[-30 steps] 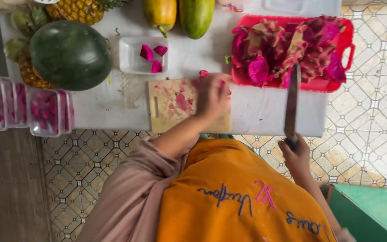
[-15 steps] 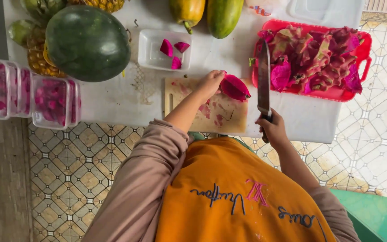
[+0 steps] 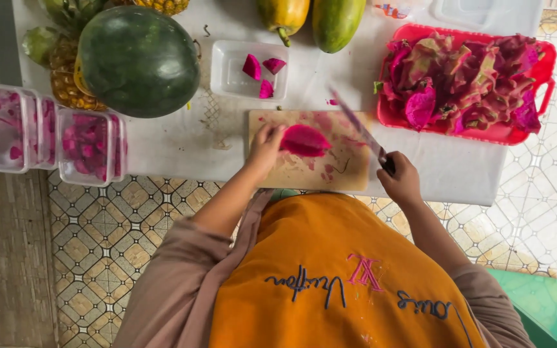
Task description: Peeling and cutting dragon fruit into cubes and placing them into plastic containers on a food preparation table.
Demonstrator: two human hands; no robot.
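**Head view: pink fruit on the board, knife up beside it**

Far left of the frame: clear tubs (image 3: 1,129) packed with pink fruit chunks, side by side at the edge of the white table (image 3: 182,145). Just right of them, a pineapple (image 3: 66,77) and a big green watermelon (image 3: 138,61), touching. Further right, near the top middle, a small clear tray (image 3: 233,77) with three pink pieces inside.

Below that tray, a wooden cutting board (image 3: 304,171), stained pink. On its left part, the left hand (image 3: 265,145), fingers curled down onto the pink fruit half (image 3: 304,140) and pinning it to the board. Fruit near the middle of the board, flat and whole, no cut in it yet.

Right of the fruit, a knife (image 3: 359,125), blurred, blade tilted and raised over the right side of the board, apart from the fruit. Right hand (image 3: 400,180) at the lower right corner of the board, closed tight around the knife handle.

At the top middle, two green-yellow papayas (image 3: 336,22). Far right, a red tray (image 3: 549,64) heaped with pink fruit peels (image 3: 465,84).

Step in hand, most likely: lining up a cut on the held fruit. Needed for that cut: blade brought down square on the fruit, left fingers tucked back from the edge, fruit kept from sliding.
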